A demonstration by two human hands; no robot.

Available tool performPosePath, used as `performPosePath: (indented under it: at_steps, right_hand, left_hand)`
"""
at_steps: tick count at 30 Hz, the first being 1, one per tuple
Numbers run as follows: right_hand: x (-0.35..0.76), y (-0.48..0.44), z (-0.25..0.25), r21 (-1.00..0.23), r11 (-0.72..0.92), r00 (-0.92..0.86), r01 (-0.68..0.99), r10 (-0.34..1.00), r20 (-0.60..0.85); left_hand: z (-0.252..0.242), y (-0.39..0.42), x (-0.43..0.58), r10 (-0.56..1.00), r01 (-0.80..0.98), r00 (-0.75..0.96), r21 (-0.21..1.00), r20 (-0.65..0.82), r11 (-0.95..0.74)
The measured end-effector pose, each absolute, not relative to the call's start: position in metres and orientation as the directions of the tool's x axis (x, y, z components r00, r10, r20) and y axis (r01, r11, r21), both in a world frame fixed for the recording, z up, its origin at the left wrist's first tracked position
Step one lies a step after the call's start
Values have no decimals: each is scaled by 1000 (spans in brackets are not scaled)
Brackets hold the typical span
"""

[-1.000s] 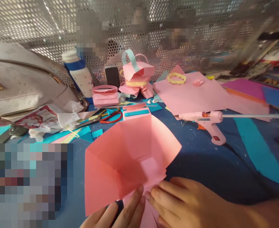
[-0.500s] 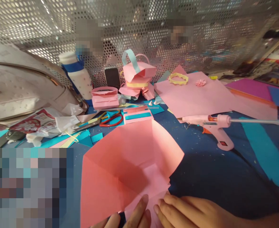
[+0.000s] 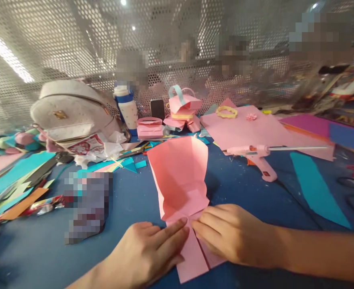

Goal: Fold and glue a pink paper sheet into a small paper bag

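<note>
A large sheet of pink paper [image 3: 179,168] is partly folded on the blue table, its far part standing up as a curved wall and its near part lying as flat flaps. From the left, my left hand [image 3: 154,249] presses its fingertips on the middle of the folds, fingers close together. My right hand [image 3: 234,233] bears on the right flap, fingers bent and held together on the paper, its thumb hidden. The fingertips of both hands nearly meet at the centre crease. A narrow dark gap shows between the two near flaps.
A pink glue gun [image 3: 256,156] with its cord lies right, near a blue paper strip [image 3: 318,188]. Behind are a backpack [image 3: 77,112], a bottle [image 3: 127,110], a phone [image 3: 157,109], small paper bags [image 3: 184,108] and pink sheets [image 3: 240,130]. Paper strips [image 3: 26,200] lie left.
The view has pulled back and tilted up, so both hands and the near flaps show fully. The pink paper's standing part looks narrower and more upright. My hands stay pressed on the folds.
</note>
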State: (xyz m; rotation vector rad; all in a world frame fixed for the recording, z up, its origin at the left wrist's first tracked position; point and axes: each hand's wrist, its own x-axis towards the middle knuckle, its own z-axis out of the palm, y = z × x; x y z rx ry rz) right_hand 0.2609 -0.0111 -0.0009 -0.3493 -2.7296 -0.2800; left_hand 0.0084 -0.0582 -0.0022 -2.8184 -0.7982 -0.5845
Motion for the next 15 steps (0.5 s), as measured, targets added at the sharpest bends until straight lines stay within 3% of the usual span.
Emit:
performPosePath:
  at_steps: [3,8,12,15]
  right_hand:
    - [258,-10,0,169,941,-894,295,209,396]
    - [253,-13,3,155,928,-900,338,271,340]
    - [251,-20,5,160,922,-907,354,296,300]
    - [250,-24,6,178,927,-914,331,268,305]
  left_hand:
    - [5,-54,-8,370,452,804,-73,466,-889]
    - [9,-43,-27,521,590,732,-26,439,-807]
    - [5,-46,-21,461,545,799,-144,386,-826]
    - [3,-52,-13,368,510,823,-278,432,-814]
